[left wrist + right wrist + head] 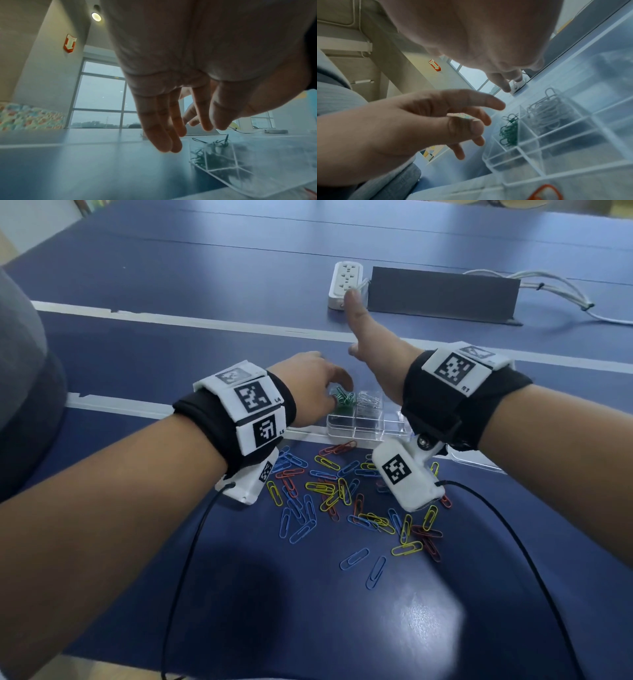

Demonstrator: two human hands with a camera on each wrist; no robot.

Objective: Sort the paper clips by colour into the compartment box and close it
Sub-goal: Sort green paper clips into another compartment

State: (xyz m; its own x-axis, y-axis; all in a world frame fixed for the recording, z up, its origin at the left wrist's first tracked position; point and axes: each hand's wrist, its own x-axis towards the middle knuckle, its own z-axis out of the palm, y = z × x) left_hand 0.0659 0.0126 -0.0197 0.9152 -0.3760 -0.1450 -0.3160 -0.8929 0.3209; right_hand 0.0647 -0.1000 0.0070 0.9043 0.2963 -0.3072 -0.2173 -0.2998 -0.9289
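Note:
The clear compartment box (366, 428) stands open on the blue table. One far compartment holds green clips (342, 401), the one beside it white clips (370, 398). My left hand (329, 386) hovers just left of and above the green compartment with its fingers spread and relaxed, holding nothing; the left wrist view shows the fingers (161, 135) straight and empty. Over the far right of the box my right hand (358, 332) is lifted, thumb up and palm bare, also empty (505, 82). Loose blue, yellow and red clips (342, 498) lie scattered in front of the box.
A white power strip (344, 284), a dark grey panel (442, 294) and white cables (548, 285) lie beyond the box. Clear plastic (476, 462), maybe the lid, lies flat to the right of the box. White tape lines (191, 320) cross the table.

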